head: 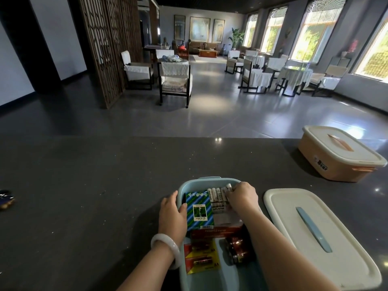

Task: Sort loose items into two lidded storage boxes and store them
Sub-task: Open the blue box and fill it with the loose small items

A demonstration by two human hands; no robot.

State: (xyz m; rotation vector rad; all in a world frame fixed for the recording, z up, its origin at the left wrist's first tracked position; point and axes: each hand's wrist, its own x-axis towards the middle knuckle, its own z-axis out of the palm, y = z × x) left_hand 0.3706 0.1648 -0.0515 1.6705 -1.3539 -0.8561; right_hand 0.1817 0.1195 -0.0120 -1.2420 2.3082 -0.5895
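Observation:
An open light-blue storage box stands on the dark counter in front of me. Inside lie a blue-green striped card pack, a row of white batteries, red-and-yellow AA battery packs and dark red loose batteries. My left hand grips the box's left rim, thumb inside against the card pack. My right hand reaches into the far right of the box, fingers curled on the white batteries. The box's cream lid with a blue handle lies on the counter to the right.
A peach storage box with its lid on stands at the counter's far right. A small dark object lies at the left edge. The dark counter ends ahead; beyond it, chairs and tables fill a hall.

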